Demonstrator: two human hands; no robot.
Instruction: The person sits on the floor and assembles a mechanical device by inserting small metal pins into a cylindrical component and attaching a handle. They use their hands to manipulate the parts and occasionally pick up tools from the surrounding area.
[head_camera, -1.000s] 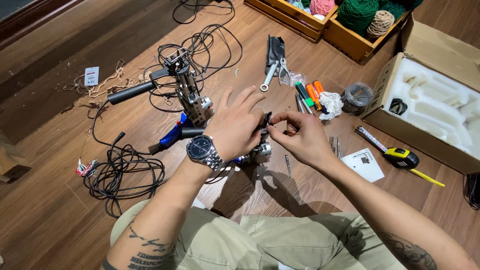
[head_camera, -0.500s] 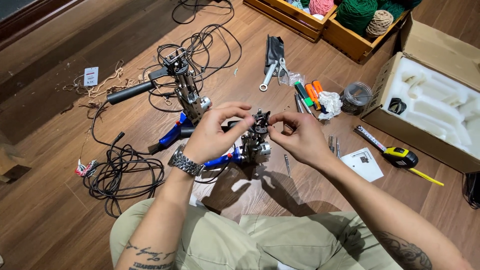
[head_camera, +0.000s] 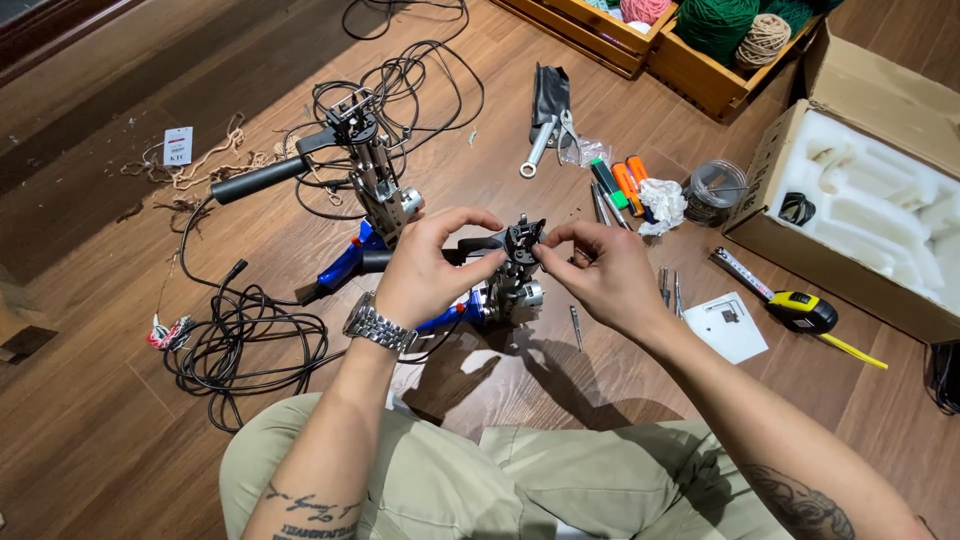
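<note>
A wood floor (head_camera: 120, 250) fills the frame, and the person sits on it with knees at the bottom edge, so the work lies within easy reach at centre. At right an open box (head_camera: 850, 200) of white foam stands beside a tape measure (head_camera: 800, 312); crates (head_camera: 690, 40) of yarn sit along the top. A black cable (head_camera: 240, 345) coils at left, near a second handle unit (head_camera: 350, 180) standing upright. At centre the small black-and-silver device (head_camera: 515, 275) stands on the floor, its blue part (head_camera: 445, 318) trailing left. The left hand (head_camera: 425, 270) steadies its side, fingers curled on it; the right hand (head_camera: 600, 275) pinches its top piece with its fingertips.
</note>
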